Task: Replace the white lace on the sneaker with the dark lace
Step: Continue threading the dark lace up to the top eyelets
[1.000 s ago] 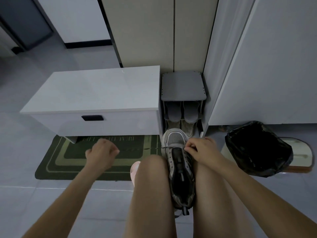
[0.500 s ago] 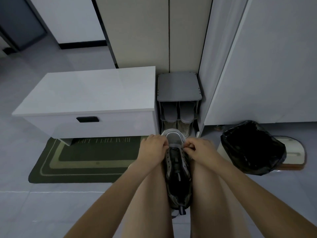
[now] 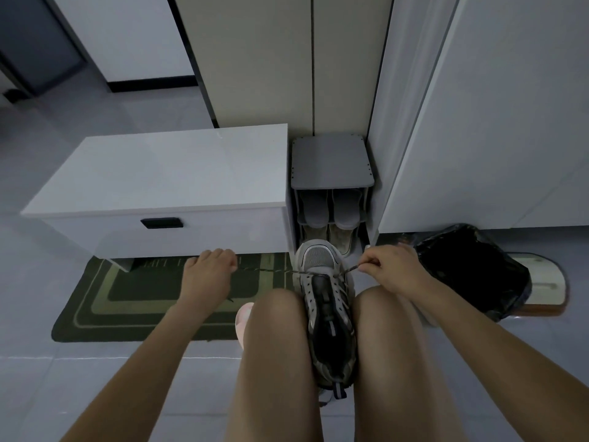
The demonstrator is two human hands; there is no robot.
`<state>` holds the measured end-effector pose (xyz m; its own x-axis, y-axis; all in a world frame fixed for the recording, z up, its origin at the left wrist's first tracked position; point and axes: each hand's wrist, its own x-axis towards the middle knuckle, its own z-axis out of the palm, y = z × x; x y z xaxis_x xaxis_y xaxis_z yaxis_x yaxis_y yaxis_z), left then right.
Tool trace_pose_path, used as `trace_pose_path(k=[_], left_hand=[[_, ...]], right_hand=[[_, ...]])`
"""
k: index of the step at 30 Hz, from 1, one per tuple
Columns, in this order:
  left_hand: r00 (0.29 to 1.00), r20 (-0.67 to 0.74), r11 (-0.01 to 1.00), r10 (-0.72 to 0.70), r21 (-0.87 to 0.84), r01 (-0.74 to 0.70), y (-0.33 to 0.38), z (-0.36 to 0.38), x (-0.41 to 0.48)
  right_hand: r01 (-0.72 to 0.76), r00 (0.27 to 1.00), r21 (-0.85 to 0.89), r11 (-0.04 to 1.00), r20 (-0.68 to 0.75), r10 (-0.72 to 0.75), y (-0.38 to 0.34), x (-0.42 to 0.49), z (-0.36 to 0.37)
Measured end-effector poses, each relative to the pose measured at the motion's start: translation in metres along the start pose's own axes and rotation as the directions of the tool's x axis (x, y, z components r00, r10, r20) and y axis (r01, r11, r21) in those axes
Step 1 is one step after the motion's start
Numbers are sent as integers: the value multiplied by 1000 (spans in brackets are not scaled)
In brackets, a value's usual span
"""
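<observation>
Dark lace (image 3: 267,270) stretches taut — pinched by left hand (image 3: 208,275) and right hand (image 3: 392,269).

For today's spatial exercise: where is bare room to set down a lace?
The white bench top, left of the shoe rack, is bare; so are the floor tiles nearer than the green mat. Crowded: the sneaker between the knees, and the black bag on the right.

Grey tiled floor (image 3: 95,393) under dim light; a low white cabinet (image 3: 165,173) with 1 dark drawer handle (image 3: 162,223) overhangs a green mat (image 3: 95,301); beside it, a grey shoe rack (image 3: 331,161) holds slippers (image 3: 331,208); beige cupboard doors (image 3: 271,59) behind; black bin bag (image 3: 471,263) right.
</observation>
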<state>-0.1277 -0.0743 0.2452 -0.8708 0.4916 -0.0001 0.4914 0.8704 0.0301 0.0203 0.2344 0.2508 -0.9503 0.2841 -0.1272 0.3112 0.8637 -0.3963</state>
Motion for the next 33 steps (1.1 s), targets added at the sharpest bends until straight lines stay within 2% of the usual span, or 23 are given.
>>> trace_pose_path(k=[5, 8, 10, 13, 18, 23, 27, 29, 31, 33], left_hand=[[995, 40, 995, -90, -37, 91, -36, 7, -8], [989, 109, 993, -104, -53, 110, -39, 7, -10], [979, 180, 993, -97, -47, 107, -37, 7, -11], [958, 276, 996, -80, -18, 89, -35, 5, -14], [963, 252, 995, -96, 62, 83, -40, 5, -23], [943, 305, 989, -135, 93, 111, -50, 9, -36], [902, 404, 988, -154, 95, 126, -50, 14, -41], [860, 486, 980, -154, -32, 194, -46, 13, -37], [857, 503, 959, -112, -171, 226, -35, 4, -28], [905, 423, 932, -45, -309, 190, -14, -14, -16]], right_hand=[[20, 1000, -48, 999, -4, -20, 5, 3, -2], [0, 992, -125, 992, -128, -16, 10, 2, -10], [-63, 978, -179, 982, -205, 26, 16, 1, -16], [-138, 967, -29, 990, -218, 129, 25, 3, -24], [-182, 959, 106, 978, -199, 200, 36, 6, -34], [-192, 945, 181, 964, -229, 232, 36, 4, -39], [-181, 936, 297, 938, -242, 257, 34, 9, -46], [-171, 944, 469, 866, -173, 280, 25, 12, -51], [-149, 953, 709, 689, -83, 292, 9, 12, -61], [-80, 964, 866, 493, -59, 259, -13, 9, -76]])
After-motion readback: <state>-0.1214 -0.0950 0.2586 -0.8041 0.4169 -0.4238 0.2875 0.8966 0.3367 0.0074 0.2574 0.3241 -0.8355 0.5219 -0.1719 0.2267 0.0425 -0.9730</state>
